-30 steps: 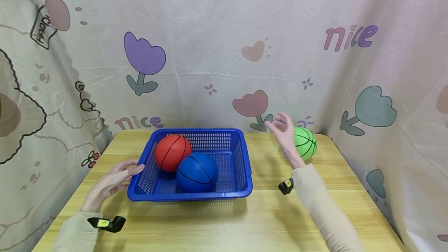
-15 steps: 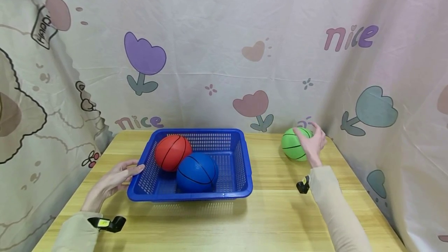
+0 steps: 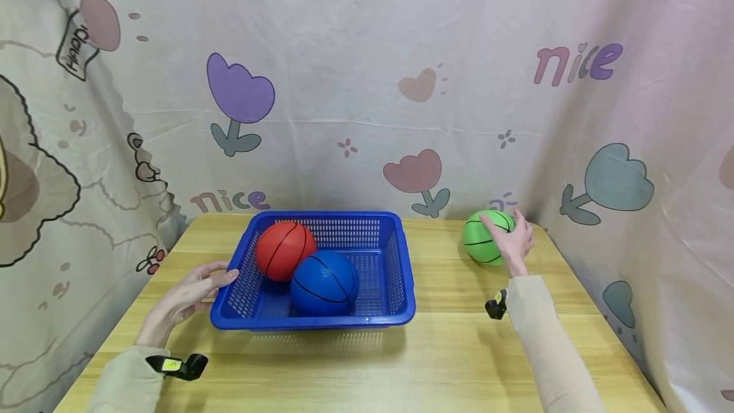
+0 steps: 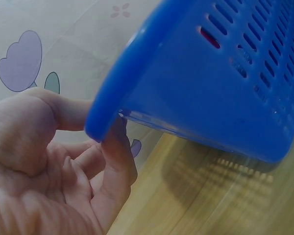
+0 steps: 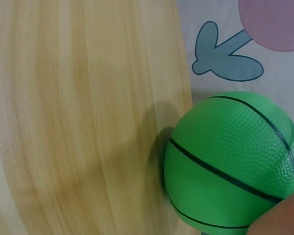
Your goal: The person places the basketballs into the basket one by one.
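Observation:
My left hand [image 3: 186, 295] grips the left rim of a blue plastic basket [image 3: 312, 322], thumb over the edge and fingers beneath it, as the left wrist view also shows. Inside the basket lie a red ball [image 3: 285, 251] and a blue ball [image 3: 324, 283], side by side, both with black basketball lines. At the far right of the table, my right hand [image 3: 514, 242] holds a green ball [image 3: 480, 238] of the same kind, thumb on the near side and fingers on its right. The right wrist view shows the green ball [image 5: 230, 161] close up; most of that hand is out of frame.
The wooden table [image 3: 447, 343] ends at the back against a patterned cloth [image 3: 344, 81], which also hangs along both sides. Bare wood lies between the basket and the green ball. A black wrist camera [image 3: 182, 367] sits on the left sleeve, another camera [image 3: 496, 304] on the right.
My right hand has moved right, from the left side of the green ball to over its right side, and now holds it. The left hand and basket have stayed put.

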{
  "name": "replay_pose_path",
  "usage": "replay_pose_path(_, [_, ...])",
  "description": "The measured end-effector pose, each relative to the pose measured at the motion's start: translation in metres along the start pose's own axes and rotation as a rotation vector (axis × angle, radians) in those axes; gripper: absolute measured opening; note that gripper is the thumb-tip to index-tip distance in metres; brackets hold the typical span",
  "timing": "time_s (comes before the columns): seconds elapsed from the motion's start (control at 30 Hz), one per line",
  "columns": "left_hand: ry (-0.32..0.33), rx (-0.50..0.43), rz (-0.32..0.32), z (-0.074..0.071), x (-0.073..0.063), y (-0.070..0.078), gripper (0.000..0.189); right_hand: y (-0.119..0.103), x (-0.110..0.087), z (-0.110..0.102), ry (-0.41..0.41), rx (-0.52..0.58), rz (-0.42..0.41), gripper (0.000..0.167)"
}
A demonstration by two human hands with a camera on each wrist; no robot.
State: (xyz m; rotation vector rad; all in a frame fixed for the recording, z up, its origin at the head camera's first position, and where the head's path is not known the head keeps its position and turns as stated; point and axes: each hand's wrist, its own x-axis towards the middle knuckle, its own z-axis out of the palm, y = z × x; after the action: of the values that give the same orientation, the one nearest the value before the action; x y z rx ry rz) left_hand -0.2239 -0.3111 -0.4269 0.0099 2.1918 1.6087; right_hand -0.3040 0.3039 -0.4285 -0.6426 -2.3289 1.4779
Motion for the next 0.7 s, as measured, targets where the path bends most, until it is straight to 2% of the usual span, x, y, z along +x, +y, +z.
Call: replay_pose_path(0.7, [0.011,0.002,-0.001,0.0012,-0.0014,0.0010,0.069,0.0081,0.0010,0.0027,-0.037,-0.086,0.049,0.112])
